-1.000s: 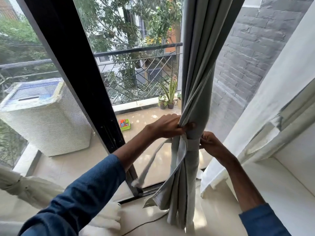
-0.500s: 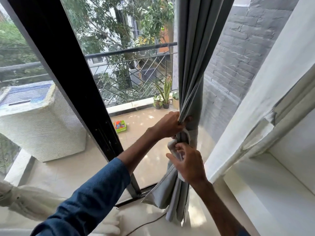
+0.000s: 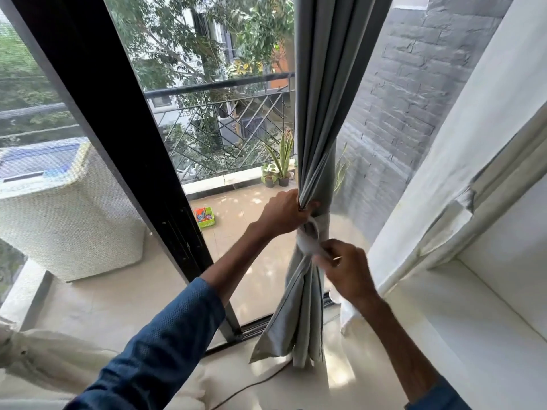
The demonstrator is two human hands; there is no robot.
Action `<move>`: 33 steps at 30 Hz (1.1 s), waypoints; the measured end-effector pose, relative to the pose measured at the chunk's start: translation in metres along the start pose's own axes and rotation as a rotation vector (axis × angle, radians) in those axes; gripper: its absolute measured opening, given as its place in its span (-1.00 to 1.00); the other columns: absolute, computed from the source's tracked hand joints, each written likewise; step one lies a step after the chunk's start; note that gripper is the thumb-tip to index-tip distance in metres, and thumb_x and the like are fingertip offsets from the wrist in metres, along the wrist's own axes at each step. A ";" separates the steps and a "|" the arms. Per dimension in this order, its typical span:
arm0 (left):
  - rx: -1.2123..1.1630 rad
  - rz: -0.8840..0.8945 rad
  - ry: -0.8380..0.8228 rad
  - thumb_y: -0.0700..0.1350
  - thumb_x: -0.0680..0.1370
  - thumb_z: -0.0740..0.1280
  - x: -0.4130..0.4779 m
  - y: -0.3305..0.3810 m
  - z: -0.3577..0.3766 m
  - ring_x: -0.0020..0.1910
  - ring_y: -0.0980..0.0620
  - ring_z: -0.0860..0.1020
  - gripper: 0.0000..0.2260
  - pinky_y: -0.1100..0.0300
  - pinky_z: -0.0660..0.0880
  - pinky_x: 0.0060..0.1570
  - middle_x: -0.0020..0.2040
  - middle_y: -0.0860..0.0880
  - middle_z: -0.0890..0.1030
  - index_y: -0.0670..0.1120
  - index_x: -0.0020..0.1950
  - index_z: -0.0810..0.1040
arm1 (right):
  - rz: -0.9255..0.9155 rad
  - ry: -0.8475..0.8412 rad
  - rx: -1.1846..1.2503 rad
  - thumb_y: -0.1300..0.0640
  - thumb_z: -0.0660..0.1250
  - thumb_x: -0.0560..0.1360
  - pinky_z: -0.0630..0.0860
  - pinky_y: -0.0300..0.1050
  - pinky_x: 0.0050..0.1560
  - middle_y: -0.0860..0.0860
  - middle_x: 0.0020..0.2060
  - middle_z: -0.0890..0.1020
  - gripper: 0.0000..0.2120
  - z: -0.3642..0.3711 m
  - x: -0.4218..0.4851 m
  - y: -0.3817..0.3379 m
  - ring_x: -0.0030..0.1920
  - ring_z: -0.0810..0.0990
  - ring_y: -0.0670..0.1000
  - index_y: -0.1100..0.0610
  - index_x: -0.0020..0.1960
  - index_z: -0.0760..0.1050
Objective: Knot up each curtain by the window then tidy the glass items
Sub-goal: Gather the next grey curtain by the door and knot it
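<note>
1. Since a second ago my right hand [image 3: 347, 269] has swung from the far side of the grey curtain [image 3: 318, 119] round to its front, and it now sits below the left hand [image 3: 285, 213]; the view has also drifted a little, so the bundle stands nearer the middle.
2. My left hand grips the gathered curtain where it narrows, fingers wrapped tight round the folds with the thumb across them.
3. My right-hand fingers [image 3: 322, 257] are pressed together, pinching a pale tie strip [image 3: 309, 242] that loops out from the bundle just under the left hand. Motion blur smears this hand, so I cannot tell how much strip it holds.
4. That curtain hangs in front of the glass door, between the black door frame [image 3: 124, 161] and the grey brick wall [image 3: 408, 108]; its top is cut off by the picture's edge, and its hem rests on the floor by the door track.
5. At far right a white curtain [image 3: 473, 137] drapes down, only partly in view.
6. At lower left a cream fabric bundle [image 3: 44, 355] shows, cut off by the edge; I cannot tell whether it is knotted.
7. My blue sleeves [image 3: 165, 347] hide part of the floor.
</note>
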State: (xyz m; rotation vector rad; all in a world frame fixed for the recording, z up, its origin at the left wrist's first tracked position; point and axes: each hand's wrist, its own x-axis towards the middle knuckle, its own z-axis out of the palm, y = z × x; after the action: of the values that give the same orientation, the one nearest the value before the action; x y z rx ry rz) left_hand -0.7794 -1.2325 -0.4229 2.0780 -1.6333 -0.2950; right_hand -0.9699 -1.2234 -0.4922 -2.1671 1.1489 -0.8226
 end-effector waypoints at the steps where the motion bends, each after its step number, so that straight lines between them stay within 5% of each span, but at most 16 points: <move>1: 0.001 -0.017 -0.002 0.18 0.58 0.28 0.000 -0.002 0.001 -0.16 -0.19 0.52 -0.63 0.09 0.36 -0.19 -0.08 -0.18 0.59 -0.13 0.10 0.51 | -0.004 0.060 -0.038 0.10 0.52 0.42 0.53 -0.16 -0.21 -0.03 -0.23 0.73 -0.90 -0.009 0.005 0.006 -0.20 0.70 0.01 0.05 -0.08 0.66; 4: -0.061 -0.047 -0.030 0.18 0.55 0.30 -0.002 -0.008 0.007 -0.19 -0.12 0.53 -0.63 0.09 0.43 -0.20 -0.10 -0.08 0.57 -0.12 0.09 0.52 | -0.015 0.167 -0.173 0.24 0.51 0.41 0.60 -0.10 -0.14 -0.03 -0.16 0.75 -0.80 -0.034 0.023 0.022 -0.12 0.71 0.08 0.00 -0.02 0.70; 10: -0.301 -0.060 -0.112 0.13 0.51 0.37 0.000 -0.005 0.016 -0.40 -0.05 0.68 -0.63 -0.03 0.64 -0.38 -0.14 -0.18 0.66 -0.18 0.00 0.53 | 0.138 0.192 -0.313 0.11 0.44 0.51 0.55 0.01 -0.15 0.06 -0.14 0.73 -0.93 -0.052 0.035 0.042 -0.07 0.66 0.23 0.03 -0.01 0.65; 13: -0.399 -0.083 -0.119 0.13 0.48 0.41 0.002 -0.005 0.020 -0.38 -0.08 0.68 -0.59 -0.02 0.64 -0.45 -0.12 -0.23 0.63 -0.23 0.02 0.54 | 0.348 0.204 -0.033 0.01 0.40 0.56 0.61 0.06 -0.18 0.15 -0.18 0.72 -0.79 -0.047 0.031 0.040 -0.19 0.70 0.22 0.17 -0.01 0.58; 16: -0.423 -0.092 -0.118 0.06 0.52 0.41 0.002 -0.002 0.020 -0.40 -0.10 0.67 -0.63 -0.03 0.63 -0.46 -0.15 -0.25 0.62 -0.26 0.02 0.53 | 0.470 0.209 0.403 0.06 0.37 0.59 0.50 -0.11 -0.55 0.19 -0.29 0.71 -0.77 -0.037 0.029 0.025 -0.48 0.67 0.13 0.26 -0.01 0.50; 22: -0.343 -0.099 -0.068 0.06 0.54 0.38 0.000 -0.003 0.016 -0.45 -0.10 0.65 -0.65 -0.03 0.61 -0.49 -0.21 -0.22 0.61 -0.26 -0.02 0.51 | 0.307 0.381 0.564 0.24 0.43 0.53 0.63 -0.04 -0.33 0.09 -0.20 0.72 -0.90 -0.040 0.028 0.007 -0.31 0.73 0.10 0.12 0.04 0.62; 26: -0.317 -0.078 -0.063 0.03 0.57 0.36 -0.004 0.001 0.011 -0.45 -0.15 0.65 -0.68 -0.07 0.62 -0.45 -0.28 -0.21 0.62 -0.25 -0.06 0.49 | 0.033 0.426 0.425 0.43 0.29 0.52 0.64 -0.15 -0.16 0.02 -0.14 0.71 -0.68 -0.050 0.026 -0.005 -0.17 0.73 0.00 0.08 0.10 0.62; 29: -0.312 -0.044 -0.075 0.00 0.58 0.34 -0.006 0.007 0.011 -0.47 -0.15 0.65 -0.71 0.02 0.61 -0.48 -0.29 -0.25 0.63 -0.24 -0.11 0.49 | -0.134 0.395 0.316 0.43 0.37 0.48 0.58 -0.28 -0.08 -0.05 -0.08 0.71 -0.71 -0.052 0.022 -0.019 -0.08 0.70 -0.08 0.12 0.10 0.60; 33: -0.239 0.016 -0.071 0.02 0.55 0.32 -0.008 0.009 0.013 -0.41 -0.16 0.63 -0.69 0.01 0.58 -0.44 -0.31 -0.23 0.61 -0.24 -0.18 0.54 | -0.303 0.282 0.229 0.44 0.41 0.44 0.59 -0.19 0.00 -0.04 0.02 0.67 -0.72 -0.047 0.025 -0.027 0.06 0.66 -0.06 0.11 -0.01 0.66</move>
State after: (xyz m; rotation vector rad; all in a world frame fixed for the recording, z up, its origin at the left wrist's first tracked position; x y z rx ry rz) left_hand -0.7950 -1.2297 -0.4309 1.8932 -1.5695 -0.5375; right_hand -0.9790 -1.2400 -0.4353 -2.1042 0.8102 -1.3586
